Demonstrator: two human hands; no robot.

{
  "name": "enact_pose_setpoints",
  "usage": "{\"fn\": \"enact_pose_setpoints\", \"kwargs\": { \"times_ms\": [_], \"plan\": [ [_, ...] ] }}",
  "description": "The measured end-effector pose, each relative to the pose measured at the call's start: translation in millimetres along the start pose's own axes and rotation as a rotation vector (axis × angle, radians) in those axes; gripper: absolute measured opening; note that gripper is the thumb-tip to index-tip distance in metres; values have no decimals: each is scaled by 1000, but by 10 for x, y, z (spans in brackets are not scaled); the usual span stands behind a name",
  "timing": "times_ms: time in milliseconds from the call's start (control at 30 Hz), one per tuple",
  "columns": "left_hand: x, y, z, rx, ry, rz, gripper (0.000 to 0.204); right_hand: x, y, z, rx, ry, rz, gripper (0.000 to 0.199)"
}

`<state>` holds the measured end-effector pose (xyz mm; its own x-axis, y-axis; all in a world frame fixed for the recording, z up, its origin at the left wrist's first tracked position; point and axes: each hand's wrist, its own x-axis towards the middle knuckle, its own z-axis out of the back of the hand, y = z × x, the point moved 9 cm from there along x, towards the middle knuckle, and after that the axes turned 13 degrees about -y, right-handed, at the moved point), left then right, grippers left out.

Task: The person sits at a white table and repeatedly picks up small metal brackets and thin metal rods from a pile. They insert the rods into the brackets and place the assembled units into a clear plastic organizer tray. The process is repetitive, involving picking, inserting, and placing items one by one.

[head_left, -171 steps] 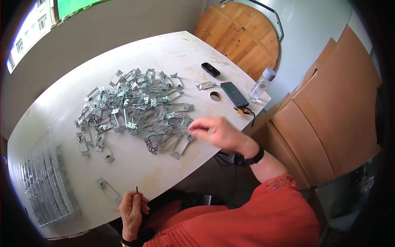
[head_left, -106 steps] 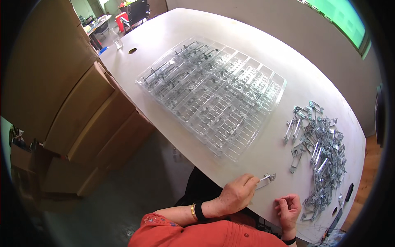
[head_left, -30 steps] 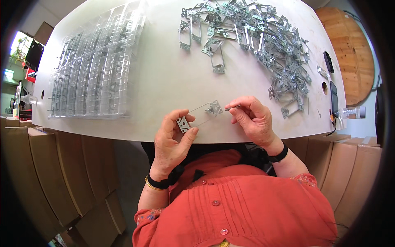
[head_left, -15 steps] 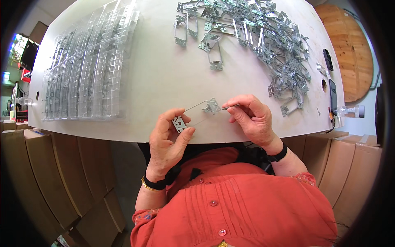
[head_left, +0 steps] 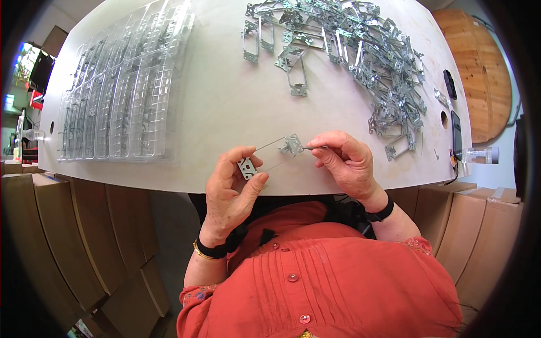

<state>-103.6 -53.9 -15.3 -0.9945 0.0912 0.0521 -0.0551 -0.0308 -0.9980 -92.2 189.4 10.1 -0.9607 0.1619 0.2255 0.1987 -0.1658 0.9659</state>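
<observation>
My left hand (head_left: 232, 183) is closed on one end plate of a metal bracket frame (head_left: 247, 168), pinched between thumb and fingers. Two thin rods run from that plate to a second small bent plate (head_left: 291, 145), which stands out to the right above the table. Between the thumb and fingertips of my right hand (head_left: 342, 163) is a thin dark metal pin or tool (head_left: 314, 148). Its tip points left and meets, or nearly meets, the right edge of the second plate. The other end of the thin piece is hidden by my fingers.
A large heap of similar metal bracket frames (head_left: 389, 73) covers the table's far right. Clear plastic compartment trays (head_left: 121, 107) holding metal parts lie at the left. A phone (head_left: 456, 128) and a clear bottle (head_left: 480, 155) are at the right edge. Cardboard boxes (head_left: 73, 231) flank the table.
The tip of the thin metal piece in my right hand has come slightly closer to the second plate. Both hands keep their grips, and the view has shifted a little.
</observation>
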Motion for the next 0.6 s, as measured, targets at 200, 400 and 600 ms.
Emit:
{"fn": "enact_pose_setpoints", "kwargs": {
  "times_ms": [200, 400, 600],
  "plan": [
    [2, -15, -3, -4, -1, 28, 51, 18, 50, -1, 15, -12, 44, 19],
    [-7, 7, 5, -5, -3, 9, 51, 7, 48, 4, 36, -1, 30, 19],
    [-9, 3, -1, -4, 1, -2, 51, 30, 118, -16, -39, 6, 71, 19]
  ]
}}
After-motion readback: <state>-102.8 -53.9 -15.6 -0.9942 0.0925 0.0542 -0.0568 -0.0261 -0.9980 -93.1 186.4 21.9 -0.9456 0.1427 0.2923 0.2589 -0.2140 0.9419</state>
